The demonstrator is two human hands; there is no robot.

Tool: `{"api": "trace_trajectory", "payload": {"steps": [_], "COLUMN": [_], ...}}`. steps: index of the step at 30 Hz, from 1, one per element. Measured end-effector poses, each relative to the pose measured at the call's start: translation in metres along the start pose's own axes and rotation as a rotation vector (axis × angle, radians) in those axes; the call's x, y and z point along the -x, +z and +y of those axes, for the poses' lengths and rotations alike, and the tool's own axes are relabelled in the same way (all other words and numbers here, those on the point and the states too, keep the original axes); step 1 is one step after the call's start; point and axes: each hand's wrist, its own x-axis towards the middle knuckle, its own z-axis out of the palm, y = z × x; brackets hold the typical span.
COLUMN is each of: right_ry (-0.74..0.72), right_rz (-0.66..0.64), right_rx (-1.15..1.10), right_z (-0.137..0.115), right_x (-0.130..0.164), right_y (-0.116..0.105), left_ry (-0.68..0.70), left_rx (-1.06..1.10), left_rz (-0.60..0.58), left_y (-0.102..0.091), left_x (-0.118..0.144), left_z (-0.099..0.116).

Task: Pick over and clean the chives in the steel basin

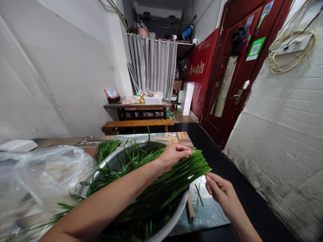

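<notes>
A flat row of garlic chives [186, 171] lies over the right rim of a large metal basin [185, 201], cut ends lined up at the right. My left hand [175, 155] reaches across the basin and pinches the row's far edge near those ends. At the near corner of the ends, my right hand [220, 188] has thumb and finger pressed together, touching the row; whatever is between the fingertips is too small to make out. More loose chives fill the basin. On the table beside it rest a bundle of thin wooden skewers [190, 208] and a few stray chive pieces [199, 195].
Clear plastic bags [55, 171] crowd the basin's left, with another chive pile [107, 149] behind it. The patterned table [209, 215] ends close by my right hand. Beyond stand a wooden bench [138, 124] and a second table [116, 105]. A red door [227, 84] is at the right.
</notes>
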Motion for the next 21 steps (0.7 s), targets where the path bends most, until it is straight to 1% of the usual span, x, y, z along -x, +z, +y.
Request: {"api": "trace_trajectory", "payload": {"steps": [3, 6, 9, 11, 13, 14, 15, 16, 18, 19, 21], "right_ry": [0.007, 0.005, -0.014, -0.017, -0.001, 0.01, 0.016, 0.017, 0.002, -0.008, -0.028], "right_rz": [-0.005, -0.013, -0.007, 0.003, 0.013, 0.02, 0.029, 0.036, 0.039, 0.03, -0.002], "right_rx": [-0.003, -0.004, -0.016, -0.029, -0.04, -0.041, -0.039, -0.032, -0.006, 0.012, 0.05], "right_z": [0.002, 0.004, 0.005, 0.007, 0.009, 0.01, 0.011, 0.012, 0.015, 0.017, 0.022], "right_x": [0.001, 0.0, -0.001, -0.001, 0.0, 0.002, 0.005, 0.008, 0.016, 0.02, 0.028], "right_y": [-0.001, -0.001, 0.001, 0.002, 0.002, 0.002, 0.002, 0.001, -0.002, -0.004, -0.008], "left_ry": [0.001, -0.001, -0.044, -0.071, -0.061, -0.029, 0.019, 0.082, 0.2, 0.225, 0.187], "left_rx": [-0.031, -0.033, -0.049, -0.093, -0.178, -0.237, -0.304, -0.382, -0.582, -0.702, -0.929], "left_rz": [0.002, -0.033, -0.068, -0.115, -0.202, -0.234, -0.238, -0.217, -0.107, -0.071, -0.07], "left_y": [-0.002, -0.003, -0.002, -0.003, -0.008, -0.013, -0.02, -0.028, -0.05, -0.061, -0.082], "left_x": [-0.001, -0.004, -0.006, -0.007, -0.008, -0.009, -0.009, -0.01, -0.01, -0.009, -0.003], "left_z": [-0.001, -0.004, -0.006, -0.004, 0.002, 0.006, 0.009, 0.012, 0.016, 0.015, 0.01]}}
